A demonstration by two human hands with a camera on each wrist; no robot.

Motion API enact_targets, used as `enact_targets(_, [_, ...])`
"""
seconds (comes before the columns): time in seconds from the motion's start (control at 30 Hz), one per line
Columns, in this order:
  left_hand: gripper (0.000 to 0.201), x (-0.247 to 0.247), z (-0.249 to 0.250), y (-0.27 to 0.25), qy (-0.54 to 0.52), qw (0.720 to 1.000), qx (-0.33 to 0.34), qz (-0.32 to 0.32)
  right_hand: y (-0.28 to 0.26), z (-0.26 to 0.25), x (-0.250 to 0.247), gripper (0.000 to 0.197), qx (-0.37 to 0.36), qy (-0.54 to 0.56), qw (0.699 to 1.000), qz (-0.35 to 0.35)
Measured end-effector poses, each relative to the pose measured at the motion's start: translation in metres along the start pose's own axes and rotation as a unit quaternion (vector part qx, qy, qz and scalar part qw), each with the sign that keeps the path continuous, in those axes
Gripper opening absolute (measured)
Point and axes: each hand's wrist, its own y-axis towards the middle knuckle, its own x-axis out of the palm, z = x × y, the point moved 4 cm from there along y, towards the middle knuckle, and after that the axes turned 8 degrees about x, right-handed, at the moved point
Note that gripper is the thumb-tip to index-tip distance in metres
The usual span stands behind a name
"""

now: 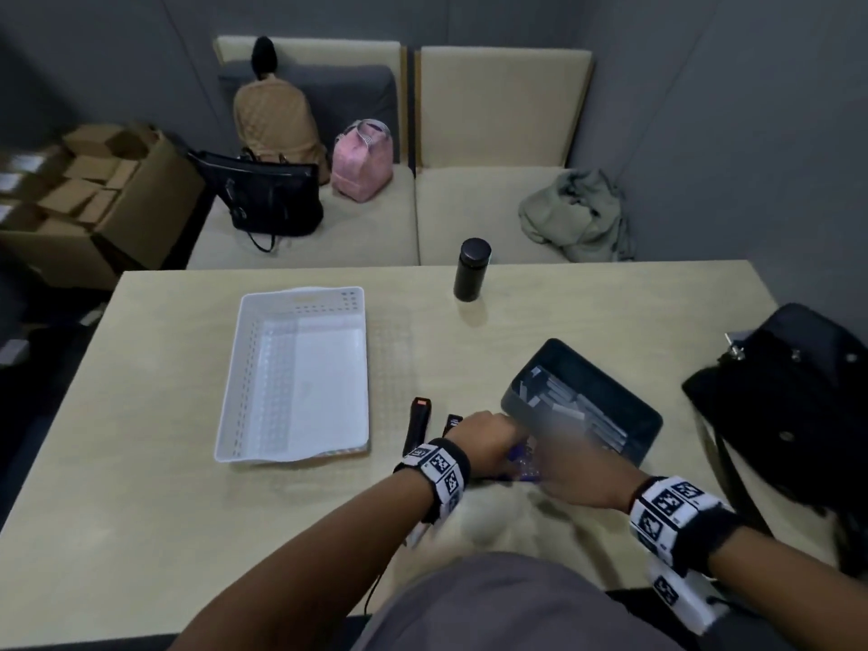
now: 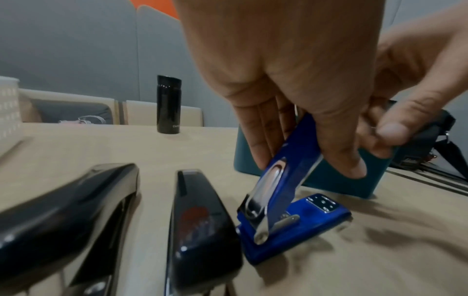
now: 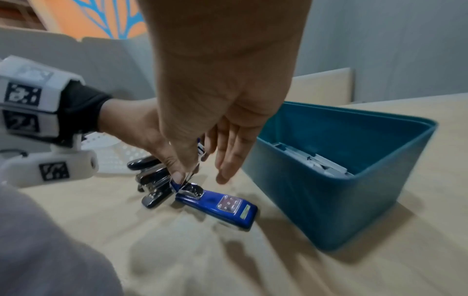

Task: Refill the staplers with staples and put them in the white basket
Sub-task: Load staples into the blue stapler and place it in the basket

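Note:
A blue stapler (image 2: 301,222) lies on the table (image 1: 188,486) with its top arm swung up. My left hand (image 2: 291,90) pinches that raised arm between fingers and thumb. My right hand (image 3: 228,158) hovers just right of it, blurred, fingers straight, holding nothing I can see. In the head view the left hand (image 1: 488,436) and right hand (image 1: 563,462) cover most of the stapler (image 1: 521,467). Two black staplers (image 2: 200,230) (image 2: 63,210) lie to its left. The white basket (image 1: 244,368) stands further left with nothing in it.
A teal box (image 3: 329,190) with several staple strips stands right behind the blue stapler. A black flask (image 1: 472,270) stands at the table's far edge and a black bag (image 1: 798,406) at its right edge. Bags and clothes lie on the sofa beyond.

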Motion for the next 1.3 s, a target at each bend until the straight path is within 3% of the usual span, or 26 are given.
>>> enact_targets(0.13, [0.043, -0.001, 0.008, 0.002, -0.017, 1.0, -0.018, 0.001, 0.002, 0.003, -0.002, 0.029, -0.034, 0.007, 0.998, 0.057])
enact_targets(0.37, [0.031, 0.01, 0.022, -0.016, -0.033, 0.993, -0.108, 0.047, 0.011, -0.004, 0.006, 0.024, -0.131, -0.066, 0.987, 0.063])
enact_targets(0.5, [0.019, 0.018, 0.021, -0.05, -0.097, 0.966, -0.202, 0.127, 0.008, 0.024, 0.024, 0.032, -0.122, -0.142, 0.981, 0.045])
enact_targets(0.6, [0.015, 0.024, 0.013, -0.081, -0.111, 0.948, -0.262, 0.144, 0.005, 0.036, 0.031, 0.028, -0.129, -0.182, 0.974, 0.04])
enact_targets(0.73, [0.009, 0.045, 0.034, -0.09, -0.029, 0.947, -0.302, 0.111, -0.001, 0.031, 0.033, 0.02, -0.143, -0.24, 0.96, 0.029])
enact_targets(0.83, [0.029, 0.054, 0.043, -0.085, 0.075, 0.94, -0.323, 0.073, -0.002, 0.032, 0.033, 0.02, -0.14, -0.251, 0.958, 0.019])
enact_targets(0.9, [0.041, 0.059, 0.041, -0.074, 0.144, 0.938, -0.315, 0.012, -0.001, 0.033, 0.031, 0.02, -0.148, -0.243, 0.958, 0.024])
enact_targets(0.97, [0.036, 0.066, 0.043, -0.061, 0.15, 0.942, -0.298, -0.02, -0.001, 0.036, 0.032, 0.02, -0.15, -0.235, 0.96, 0.026])
enact_targets(1.1, [0.029, 0.071, 0.054, -0.032, 0.142, 0.954, -0.264, -0.004, 0.0, 0.041, 0.033, 0.021, -0.152, -0.212, 0.965, 0.035])
enact_targets(1.2, [0.024, 0.071, 0.056, -0.014, 0.188, 0.962, -0.196, 0.041, 0.001, 0.049, 0.02, 0.026, -0.174, -0.119, 0.976, 0.046])
enact_targets(1.3, [0.017, 0.074, 0.053, -0.007, 0.158, 0.975, -0.154, 0.038, 0.006, 0.067, -0.009, 0.027, -0.186, -0.017, 0.975, 0.118])
